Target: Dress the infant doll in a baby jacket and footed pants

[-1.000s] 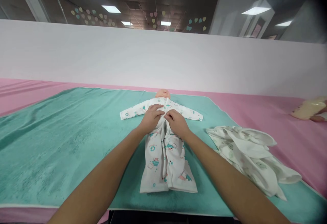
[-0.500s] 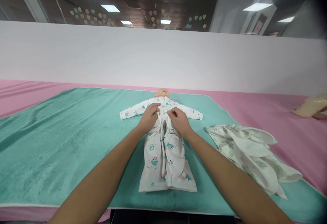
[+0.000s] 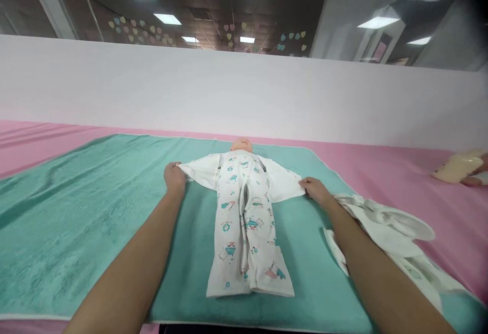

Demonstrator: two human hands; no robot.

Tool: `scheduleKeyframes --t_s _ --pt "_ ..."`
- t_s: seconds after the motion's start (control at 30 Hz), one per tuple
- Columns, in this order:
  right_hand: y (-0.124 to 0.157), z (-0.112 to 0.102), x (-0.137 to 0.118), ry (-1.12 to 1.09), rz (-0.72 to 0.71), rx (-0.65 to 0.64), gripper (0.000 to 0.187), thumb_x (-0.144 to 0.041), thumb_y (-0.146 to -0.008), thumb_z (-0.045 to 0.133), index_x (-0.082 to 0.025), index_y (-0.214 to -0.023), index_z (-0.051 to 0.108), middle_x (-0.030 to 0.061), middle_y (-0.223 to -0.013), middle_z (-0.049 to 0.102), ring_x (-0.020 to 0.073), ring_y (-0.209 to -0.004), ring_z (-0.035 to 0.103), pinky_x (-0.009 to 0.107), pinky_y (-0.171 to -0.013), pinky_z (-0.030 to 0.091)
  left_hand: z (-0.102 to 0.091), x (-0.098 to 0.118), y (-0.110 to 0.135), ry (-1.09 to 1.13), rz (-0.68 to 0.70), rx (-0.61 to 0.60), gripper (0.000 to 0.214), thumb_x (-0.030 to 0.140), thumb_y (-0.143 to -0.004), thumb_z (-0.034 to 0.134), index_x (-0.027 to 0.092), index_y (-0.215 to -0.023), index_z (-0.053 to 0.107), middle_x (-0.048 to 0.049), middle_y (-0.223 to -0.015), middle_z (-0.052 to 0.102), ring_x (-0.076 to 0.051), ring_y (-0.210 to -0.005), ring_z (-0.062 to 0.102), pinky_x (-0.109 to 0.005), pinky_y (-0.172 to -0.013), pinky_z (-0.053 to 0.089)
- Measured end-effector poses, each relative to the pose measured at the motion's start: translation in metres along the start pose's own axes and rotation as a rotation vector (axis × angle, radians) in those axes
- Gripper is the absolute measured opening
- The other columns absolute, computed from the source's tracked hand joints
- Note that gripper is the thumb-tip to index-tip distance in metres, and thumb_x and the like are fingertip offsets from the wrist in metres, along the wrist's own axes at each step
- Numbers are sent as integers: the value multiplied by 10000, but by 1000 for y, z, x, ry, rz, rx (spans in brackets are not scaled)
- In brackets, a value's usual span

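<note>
A baby doll point(image 3: 241, 145) lies on its back on a teal towel point(image 3: 84, 212), dressed in a white printed sleepsuit point(image 3: 246, 222). The suit's upper front is spread wide open into two white flaps. My left hand point(image 3: 174, 176) is closed on the tip of the left flap. My right hand point(image 3: 314, 189) grips the tip of the right flap, next to a crumpled garment. Both arms reach out on either side of the doll's legs.
A crumpled white printed garment point(image 3: 385, 222) lies on the towel's right side. The towel covers a pink surface point(image 3: 419, 191) backed by a white partition point(image 3: 244, 95). A pale yellow object point(image 3: 455, 166) sits at the far right edge.
My hands left the doll's chest and moved apart, pulling the sleepsuit's front open to both sides. The sleeves no longer show; wide white flaps lie in their place.
</note>
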State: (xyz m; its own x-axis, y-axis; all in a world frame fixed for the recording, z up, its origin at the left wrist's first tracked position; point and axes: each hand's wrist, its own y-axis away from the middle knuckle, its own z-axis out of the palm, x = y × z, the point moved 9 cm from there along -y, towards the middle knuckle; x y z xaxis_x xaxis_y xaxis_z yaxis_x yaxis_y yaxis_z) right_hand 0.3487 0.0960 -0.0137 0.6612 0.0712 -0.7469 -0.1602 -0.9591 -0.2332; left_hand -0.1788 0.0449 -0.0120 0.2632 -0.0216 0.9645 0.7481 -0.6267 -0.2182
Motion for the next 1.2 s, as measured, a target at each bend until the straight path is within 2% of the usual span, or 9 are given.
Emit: scheduleKeyframes --t_s 0.1,0.2,0.3,0.37,0.43,0.53,0.7,0.93,1.2 --pt "1 2 -1 43 7 -62 262 -369 -682 538 -203 -509 432 -13 -479 451 140 -499 413 275 -497 284 -7 8 3 -65 60 49 104 118 -656 450 174 -712 518 -38 -821 597 -227 -826 543 -400 -782 446" --pt "7 -3 -28 112 -62 84 300 -440 -771 472 -210 -579 445 7 -585 493 163 -592 445 295 -567 325 0 50 21 -182 392 53 240 43 -648 401 200 -759 546 -53 -1093 596 -237 -1080 500 -417 -957 373" --pt "23 12 -93 47 -326 200 278 -456 -829 439 -203 -750 522 47 -816 564 183 -781 515 308 -706 402 45 91 64 -393 863 -148 338 53 -727 382 211 -944 587 -58 -1238 561 -217 -1220 430 -411 -1044 297" --pt "34 47 -146 -30 -548 84 270 -430 -850 440 -201 -934 554 71 -1007 571 185 -937 525 313 -812 418 78 91 85 -531 970 -279 361 124 -807 376 206 -1114 549 -77 -1333 499 -237 -1287 365 -465 -1077 227" --pt "38 88 -193 16 -700 -36 306 -389 -852 458 -200 -1079 538 82 -1160 546 197 -1097 473 346 -943 365 99 80 90 -630 949 -335 395 189 -868 335 201 -1236 479 -96 -1385 446 -261 -1307 337 -521 -1074 192" --pt "24 151 -241 248 -793 -221 316 -332 -834 468 -156 -1080 558 117 -1164 567 237 -1124 470 379 -959 353 111 62 82 -699 878 -343 429 233 -898 298 191 -1307 419 -114 -1405 419 -295 -1297 342 -564 -1055 188" --pt "-15 220 -263 654 -699 -518 312 -340 -760 531 -150 -993 616 161 -1132 596 304 -991 557 374 -745 426 107 49 63 -746 809 -295 460 253 -877 357 199 -1333 394 -128 -1366 459 -305 -1246 390 -539 -1055 207" --pt "-30 253 -268 690 -614 -713 512 -508 -580 706 -241 -1007 618 76 -962 662 244 -754 606 336 -617 412 99 47 57 -819 761 -244 388 173 -863 327 135 -1215 485 -171 -1168 571 -328 -1084 486 -552 -997 244" --pt "-34 241 -273 614 -623 -609 435 -486 -495 787 -201 -772 611 49 -709 619 244 -753 584 340 -656 394 86 51 48 -843 638 -255 280 126 -860 293 156 -1039 506 -155 -1002 584 -319 -965 535 -505 -840 366"
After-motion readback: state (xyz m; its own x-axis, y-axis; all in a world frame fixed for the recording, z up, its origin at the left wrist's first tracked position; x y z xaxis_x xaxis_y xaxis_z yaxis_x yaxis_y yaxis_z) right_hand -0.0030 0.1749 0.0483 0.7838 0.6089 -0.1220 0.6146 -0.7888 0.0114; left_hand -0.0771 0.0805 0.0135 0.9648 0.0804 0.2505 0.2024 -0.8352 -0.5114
